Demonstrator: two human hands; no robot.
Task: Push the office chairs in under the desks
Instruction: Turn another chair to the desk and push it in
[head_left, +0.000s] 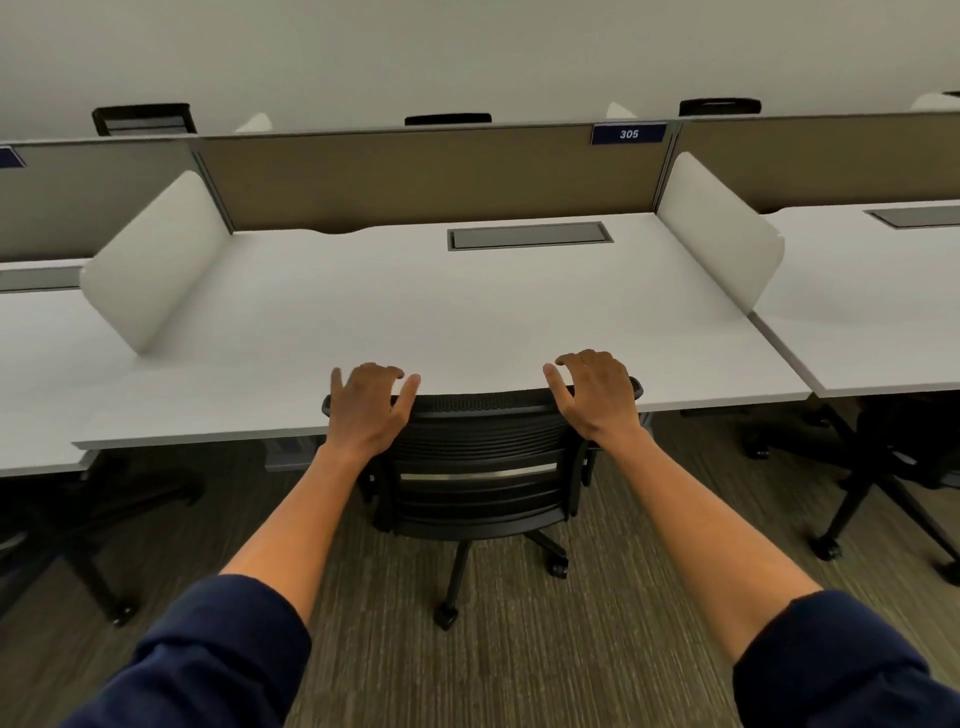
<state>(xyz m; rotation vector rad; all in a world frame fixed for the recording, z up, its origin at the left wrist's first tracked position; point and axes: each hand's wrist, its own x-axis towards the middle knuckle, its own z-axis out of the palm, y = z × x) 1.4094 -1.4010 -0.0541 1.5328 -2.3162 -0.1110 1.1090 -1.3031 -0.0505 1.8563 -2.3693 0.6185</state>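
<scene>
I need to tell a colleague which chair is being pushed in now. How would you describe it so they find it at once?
Find the white desk below the blue sign 305. The black mesh-back chair stands at the middle of its front edge. Unlike the chairs at the neighbouring desks, the left hand and right hand rest on its top rail.

Black mesh-backed office chair (480, 452) on castors, upright, seat tucked under white rectangular laminate desk (415, 312).

Even, soft overhead light, faint shadows under the desk (415, 312); wide-angle bending and slight blur at edges.
</scene>
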